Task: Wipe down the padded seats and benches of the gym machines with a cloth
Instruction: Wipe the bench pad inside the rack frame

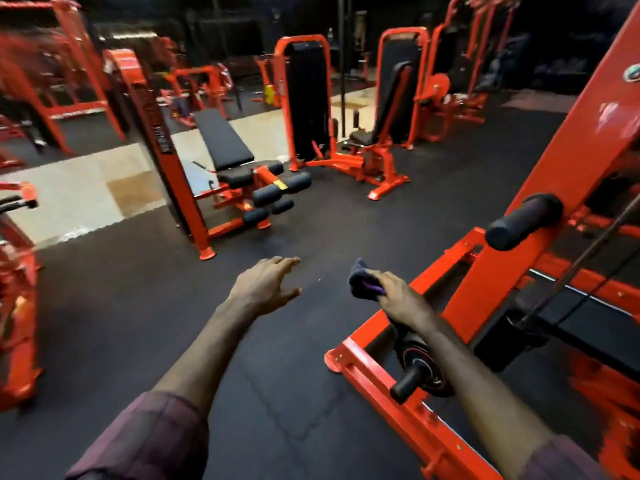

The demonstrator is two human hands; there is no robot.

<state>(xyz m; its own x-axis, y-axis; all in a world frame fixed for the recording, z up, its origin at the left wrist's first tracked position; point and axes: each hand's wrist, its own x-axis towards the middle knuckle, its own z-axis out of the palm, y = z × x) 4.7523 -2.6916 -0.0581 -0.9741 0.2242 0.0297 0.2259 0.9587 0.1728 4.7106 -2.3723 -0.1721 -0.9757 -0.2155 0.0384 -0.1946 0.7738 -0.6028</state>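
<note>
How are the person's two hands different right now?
The left hand holds nothing, while the right hand grips a dark purple cloth. The left hand's fingers are stretched out and spread; the right hand's fingers are curled round the cloth. The left hand is over the bare black floor, and the right hand is by the orange machine frame. Both reach forward, and neither touches a seat yet.

I see a dark rubber floor (pixel 294 393) with faint tile seams, and a pale tiled strip (pixel 86 188) crossing it farther back. A yellow object (pixel 269 93) stands far off. Low at my right, a black-handled wheel roller (pixel 420 367) lies inside an orange floor frame (pixel 381 386).
</note>
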